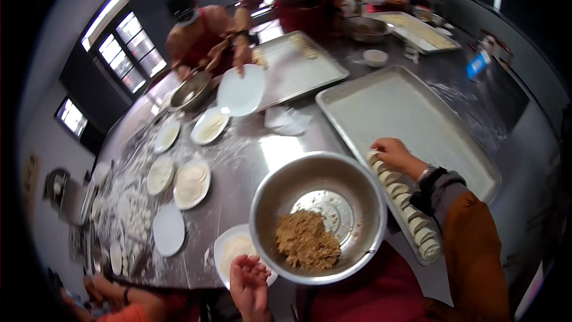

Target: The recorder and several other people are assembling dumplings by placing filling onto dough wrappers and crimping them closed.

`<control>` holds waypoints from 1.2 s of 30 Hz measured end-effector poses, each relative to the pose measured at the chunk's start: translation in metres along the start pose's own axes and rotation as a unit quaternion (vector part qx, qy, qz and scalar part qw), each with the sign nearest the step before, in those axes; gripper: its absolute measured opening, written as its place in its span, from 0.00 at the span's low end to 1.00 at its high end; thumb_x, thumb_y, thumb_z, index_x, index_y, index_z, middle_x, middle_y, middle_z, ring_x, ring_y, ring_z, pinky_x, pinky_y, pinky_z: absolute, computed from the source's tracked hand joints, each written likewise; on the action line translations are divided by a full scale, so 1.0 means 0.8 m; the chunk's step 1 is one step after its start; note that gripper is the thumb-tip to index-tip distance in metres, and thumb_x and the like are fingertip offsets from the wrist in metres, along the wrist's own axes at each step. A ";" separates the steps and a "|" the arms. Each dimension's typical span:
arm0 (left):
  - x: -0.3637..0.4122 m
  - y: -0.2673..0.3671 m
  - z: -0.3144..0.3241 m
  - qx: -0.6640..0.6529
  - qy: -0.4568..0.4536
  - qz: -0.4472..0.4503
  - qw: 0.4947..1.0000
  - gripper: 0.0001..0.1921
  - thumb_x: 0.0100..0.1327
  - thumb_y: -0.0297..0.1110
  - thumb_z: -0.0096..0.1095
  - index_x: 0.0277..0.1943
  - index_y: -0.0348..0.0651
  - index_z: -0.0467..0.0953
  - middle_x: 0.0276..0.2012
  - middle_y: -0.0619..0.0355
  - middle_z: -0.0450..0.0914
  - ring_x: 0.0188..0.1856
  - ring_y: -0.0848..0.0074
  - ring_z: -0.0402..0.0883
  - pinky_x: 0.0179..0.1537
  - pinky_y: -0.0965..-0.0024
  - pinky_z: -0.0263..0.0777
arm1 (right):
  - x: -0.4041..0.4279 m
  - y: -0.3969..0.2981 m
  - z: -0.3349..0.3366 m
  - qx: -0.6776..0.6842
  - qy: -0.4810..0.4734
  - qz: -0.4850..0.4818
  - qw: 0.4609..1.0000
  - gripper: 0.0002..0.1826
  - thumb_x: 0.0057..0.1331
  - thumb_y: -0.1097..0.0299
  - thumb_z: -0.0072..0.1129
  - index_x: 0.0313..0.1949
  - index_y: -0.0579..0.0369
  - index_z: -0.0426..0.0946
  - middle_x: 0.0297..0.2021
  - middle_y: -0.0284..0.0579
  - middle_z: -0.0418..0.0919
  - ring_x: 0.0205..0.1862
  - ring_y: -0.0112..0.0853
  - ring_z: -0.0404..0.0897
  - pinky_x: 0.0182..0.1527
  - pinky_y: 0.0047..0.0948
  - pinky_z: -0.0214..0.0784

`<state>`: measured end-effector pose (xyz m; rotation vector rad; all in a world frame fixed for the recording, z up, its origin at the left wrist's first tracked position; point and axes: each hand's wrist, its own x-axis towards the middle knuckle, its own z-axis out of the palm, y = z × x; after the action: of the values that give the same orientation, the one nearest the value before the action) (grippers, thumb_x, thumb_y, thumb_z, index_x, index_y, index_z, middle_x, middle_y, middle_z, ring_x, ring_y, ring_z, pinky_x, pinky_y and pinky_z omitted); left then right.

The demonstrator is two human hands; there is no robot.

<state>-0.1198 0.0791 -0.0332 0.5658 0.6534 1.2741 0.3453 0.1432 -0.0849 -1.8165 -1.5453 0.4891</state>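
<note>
My right hand (397, 158) reaches over the near-left edge of a metal baking tray (402, 103). Its fingertips are on the far end dumpling (372, 157) of a row. Several pale dumplings (410, 211) line that tray edge down towards me. Palm up, my left hand (251, 284) holds nothing, its fingers loosely curled and apart. Behind it, a white plate (221, 242) carries round dough wrappers (237, 248), partly hidden by the hand. Between my hands stands a large steel bowl (259, 214) with brown minced filling (306, 241) heaped in its near-left part. A thin utensil handle (367, 252) rests near its rim.
Plates of wrappers (191, 183), an empty white plate (169, 230) and floured dough pieces (136, 214) cover the left of the steel table (232, 165). Across it, a co-worker's hand (242, 56) holds a white plate (243, 91) beside another tray (290, 69). Other people stand around.
</note>
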 end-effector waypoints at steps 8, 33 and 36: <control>-0.006 0.024 -0.040 0.031 0.082 0.074 0.993 0.15 0.68 0.40 0.50 0.49 0.37 0.69 0.41 0.48 0.77 0.37 0.69 0.77 0.39 0.69 0.73 | -0.008 0.043 -0.018 0.002 0.026 0.038 0.999 0.06 0.53 0.71 0.60 0.29 0.58 0.75 0.21 0.35 0.74 0.25 0.21 0.71 0.28 0.23 0.66; 0.167 0.053 -0.059 0.817 -0.048 0.079 0.569 0.03 0.48 0.32 0.62 0.28 0.46 0.79 0.31 0.55 0.78 0.38 0.62 0.77 0.38 0.59 0.71 | -0.194 -0.179 -0.069 -0.019 -0.022 -0.048 0.998 0.16 0.47 0.82 0.57 0.39 0.63 0.74 0.31 0.47 0.76 0.35 0.35 0.75 0.41 0.29 0.66; 0.172 0.051 -0.052 0.834 -0.069 0.074 0.542 0.02 0.48 0.31 0.62 0.27 0.46 0.79 0.31 0.54 0.77 0.38 0.61 0.77 0.38 0.59 0.71 | -0.223 -0.193 -0.068 0.008 -0.002 -0.040 0.999 0.15 0.48 0.82 0.55 0.38 0.63 0.74 0.31 0.47 0.75 0.34 0.36 0.75 0.41 0.29 0.67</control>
<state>-0.1551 0.2236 -0.0510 2.2925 1.6404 0.2894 0.2340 -0.0349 0.0356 -1.7353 -1.6054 0.4650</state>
